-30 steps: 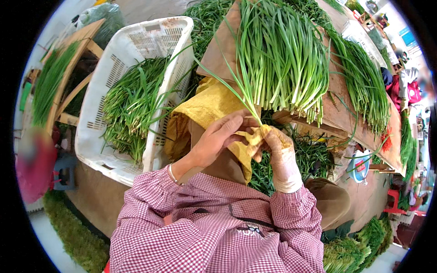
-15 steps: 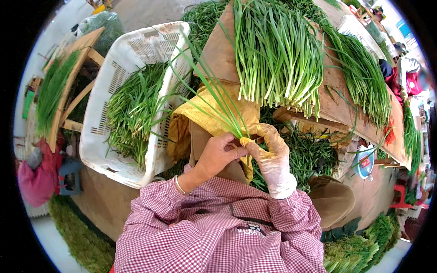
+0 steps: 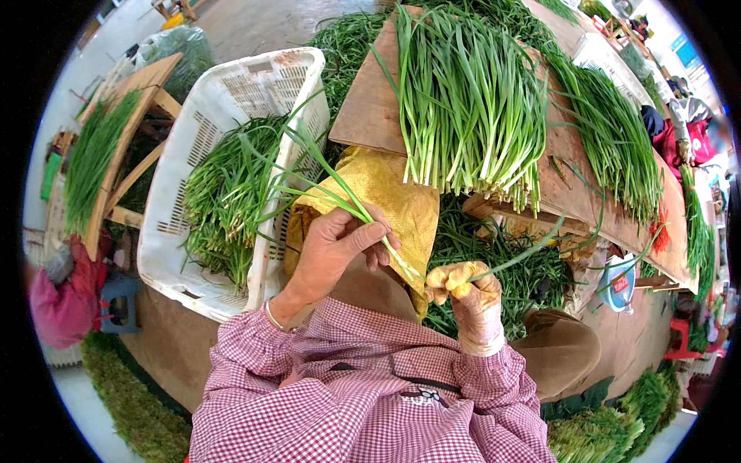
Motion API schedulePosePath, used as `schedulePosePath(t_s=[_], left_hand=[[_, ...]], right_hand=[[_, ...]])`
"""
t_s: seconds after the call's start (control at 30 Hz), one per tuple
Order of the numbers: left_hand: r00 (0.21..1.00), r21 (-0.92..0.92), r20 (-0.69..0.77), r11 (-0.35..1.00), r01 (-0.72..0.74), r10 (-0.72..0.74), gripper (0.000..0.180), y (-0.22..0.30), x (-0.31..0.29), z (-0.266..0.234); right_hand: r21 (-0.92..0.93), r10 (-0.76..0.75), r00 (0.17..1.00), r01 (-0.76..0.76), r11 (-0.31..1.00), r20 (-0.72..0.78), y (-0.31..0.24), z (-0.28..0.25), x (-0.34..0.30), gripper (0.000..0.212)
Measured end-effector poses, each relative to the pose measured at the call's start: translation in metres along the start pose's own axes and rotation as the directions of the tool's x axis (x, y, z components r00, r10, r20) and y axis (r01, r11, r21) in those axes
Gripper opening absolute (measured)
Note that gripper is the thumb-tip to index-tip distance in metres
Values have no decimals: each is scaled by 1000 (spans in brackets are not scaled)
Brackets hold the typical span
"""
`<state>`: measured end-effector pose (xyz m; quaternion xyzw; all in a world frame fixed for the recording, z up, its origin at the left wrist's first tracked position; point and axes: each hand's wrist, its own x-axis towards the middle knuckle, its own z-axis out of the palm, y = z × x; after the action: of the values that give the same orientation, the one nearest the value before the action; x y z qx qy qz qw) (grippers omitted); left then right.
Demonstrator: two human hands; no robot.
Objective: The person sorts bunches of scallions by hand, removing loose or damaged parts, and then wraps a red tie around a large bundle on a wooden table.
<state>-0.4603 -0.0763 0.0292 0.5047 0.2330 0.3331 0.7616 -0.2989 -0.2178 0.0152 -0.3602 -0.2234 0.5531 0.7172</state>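
Note:
My bare left hand point(image 3: 328, 251) is closed around a few garlic chives point(image 3: 343, 202). Their leaves point up and left toward the crate, and their pale ends reach down to my right hand. Wearing a stained glove, my right hand point(image 3: 472, 301) pinches a single chive leaf point(image 3: 529, 251) that sticks out to the right. Yellow cloth point(image 3: 417, 204) covers my lap just beyond both hands. Ahead, a thick row of trimmed-looking chives point(image 3: 471, 100) lies on a wooden board point(image 3: 367, 119), pale ends toward me.
To the left stands a white plastic crate point(image 3: 166, 239), partly filled with loose chives point(image 3: 224, 204). More loose greens point(image 3: 505, 262) lie under the board. A second chive bundle point(image 3: 610, 131) rests farther right on the board. A blue stool point(image 3: 120, 305) stands far left; a person's red sleeve point(image 3: 671, 139) shows far right.
My hands have moved apart. The left hand went left with the chives, while the right went lower with a leaf pulled out to the right.

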Motion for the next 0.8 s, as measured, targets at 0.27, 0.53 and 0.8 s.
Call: schedulePosePath(t_s=[0.27, 0.53, 0.8], left_hand=[[977, 376, -157, 924, -77, 145, 24, 86, 59, -2], [927, 816, 125, 567, 107, -354, 50, 54, 136, 31], [985, 831, 1, 548, 95, -172, 48, 62, 119, 15]], right_hand=[[-483, 301, 938, -346, 805, -169, -17, -69, -10, 21], [-892, 366, 856, -434, 128, -364, 69, -181, -24, 40], [-907, 242, 879, -422, -5, -411, 45, -158, -19, 35]])
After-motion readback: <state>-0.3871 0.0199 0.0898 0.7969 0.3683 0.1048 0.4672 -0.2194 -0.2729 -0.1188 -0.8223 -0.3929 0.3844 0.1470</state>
